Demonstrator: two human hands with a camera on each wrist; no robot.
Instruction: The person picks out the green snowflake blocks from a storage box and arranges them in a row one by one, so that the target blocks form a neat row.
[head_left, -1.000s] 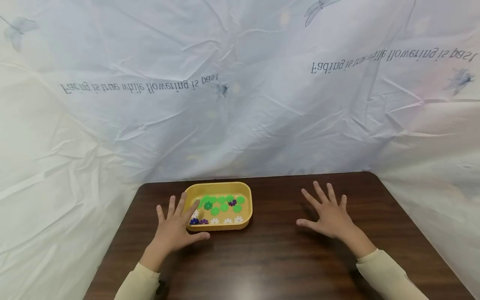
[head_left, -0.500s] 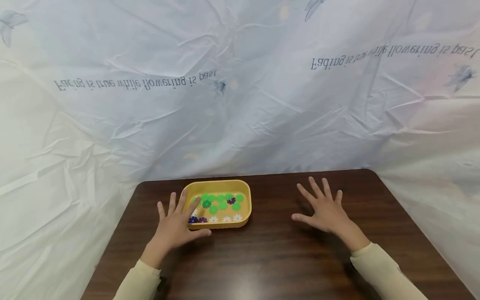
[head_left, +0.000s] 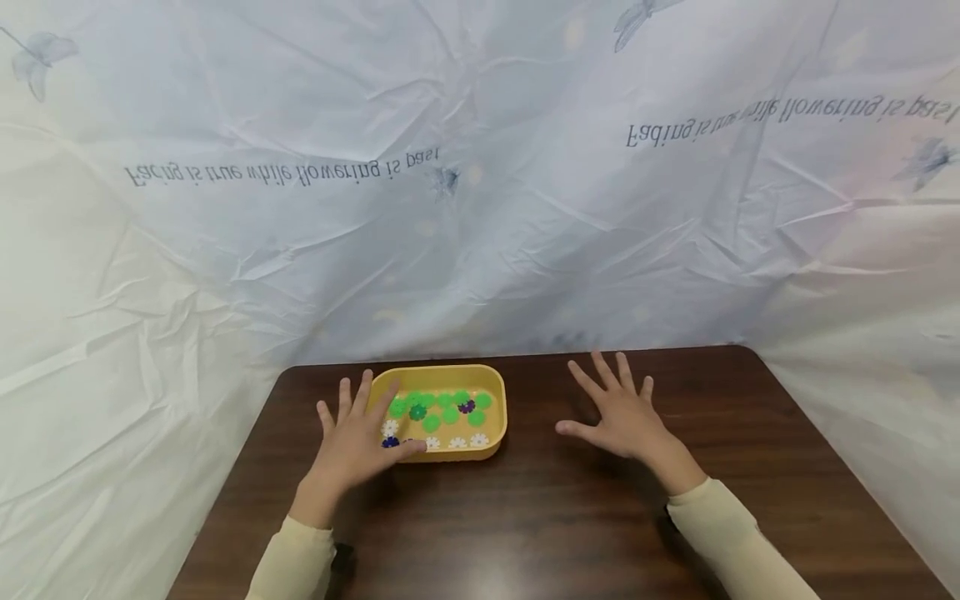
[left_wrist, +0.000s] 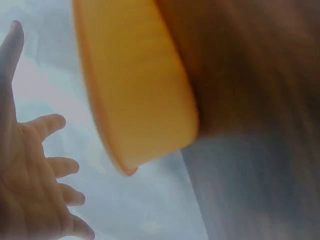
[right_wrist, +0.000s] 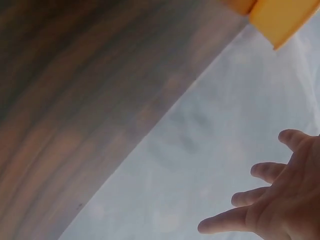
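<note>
A shallow yellow tray point(head_left: 491, 446) sits near the far edge of the table, left of centre. Inside lie several bright green discs point(head_left: 450, 415), several white flower-shaped pieces point(head_left: 478, 440), a dark blue one point(head_left: 390, 442) and a purple one point(head_left: 467, 407). My left hand point(head_left: 351, 446) hovers over the tray's left end with fingers spread, hiding part of it; nothing is held. In the left wrist view the palm point(left_wrist: 30, 185) is apart from the tray's outer wall point(left_wrist: 140, 85). To the tray's right, my right hand point(head_left: 626, 421) hangs above the table, fingers spread, holding nothing.
The dark brown wooden table point(head_left: 525, 533) has rounded far corners. A wrinkled pale cloth point(head_left: 480, 208) with printed lettering hangs behind it and along both sides.
My right hand has moved left, nearer the tray. The left hand has shifted slightly right, its thumb now over the tray's near rim. The tray and its pieces stay in place.
</note>
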